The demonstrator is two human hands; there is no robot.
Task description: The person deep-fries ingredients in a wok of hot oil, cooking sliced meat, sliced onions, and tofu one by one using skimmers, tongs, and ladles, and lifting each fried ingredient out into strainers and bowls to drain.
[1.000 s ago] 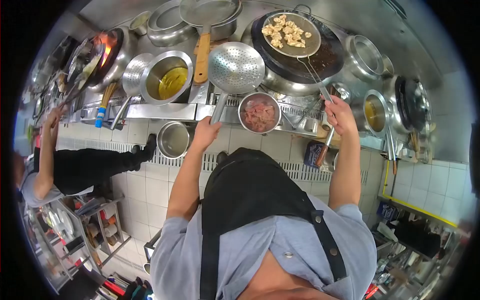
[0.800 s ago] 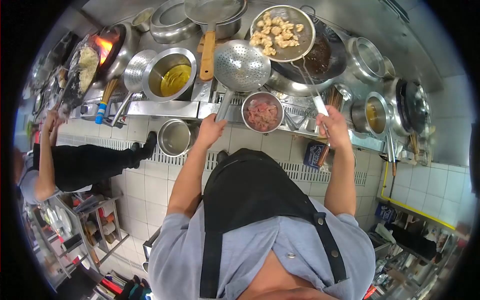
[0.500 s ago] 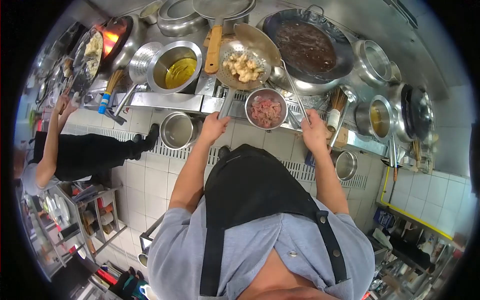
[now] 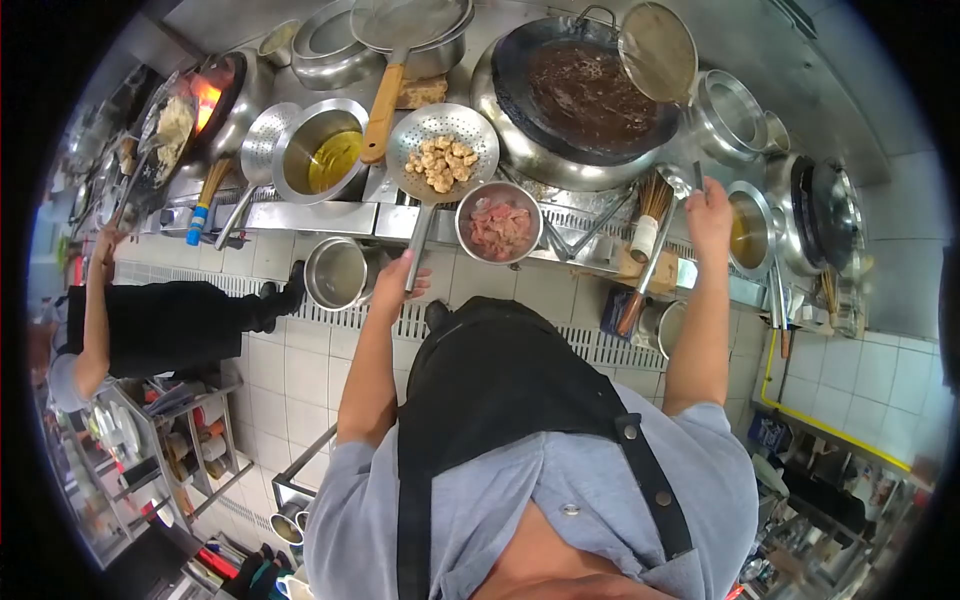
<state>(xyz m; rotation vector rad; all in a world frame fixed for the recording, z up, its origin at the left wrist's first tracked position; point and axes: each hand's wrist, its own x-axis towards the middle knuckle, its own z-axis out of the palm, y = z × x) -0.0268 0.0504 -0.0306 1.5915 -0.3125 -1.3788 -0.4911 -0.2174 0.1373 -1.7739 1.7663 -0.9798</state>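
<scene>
My left hand point(image 4: 398, 284) is at the handle end of a perforated skimmer point(image 4: 420, 225), its fingers stretched out beside the handle rather than wrapped round it. The skimmer's bowl holds browned, fried-looking pieces point(image 4: 440, 163) and rests on the stove edge. Just right of its handle stands a steel bowl of raw-looking sliced meat point(image 4: 500, 228). My right hand point(image 4: 709, 213) is closed round the handle of a round mesh strainer point(image 4: 657, 52), raised at the right rim of a wok point(image 4: 515, 115) of dark liquid. Nothing shows lying in the strainer.
Left of the skimmer stands a pot of yellow oil point(image 4: 335, 160). A wooden-handled strainer point(image 4: 383, 105) lies above it. A bamboo brush point(image 4: 650, 215) and a ladle point(image 4: 655, 260) are near my right arm. At far left a co-worker point(image 4: 90, 330) works by a flaming burner point(image 4: 205, 100).
The mesh strainer has moved right with my right hand, from over the skimmer to the wok's far right side. My left hand has lowered and its fingers have loosened from the skimmer's handle.
</scene>
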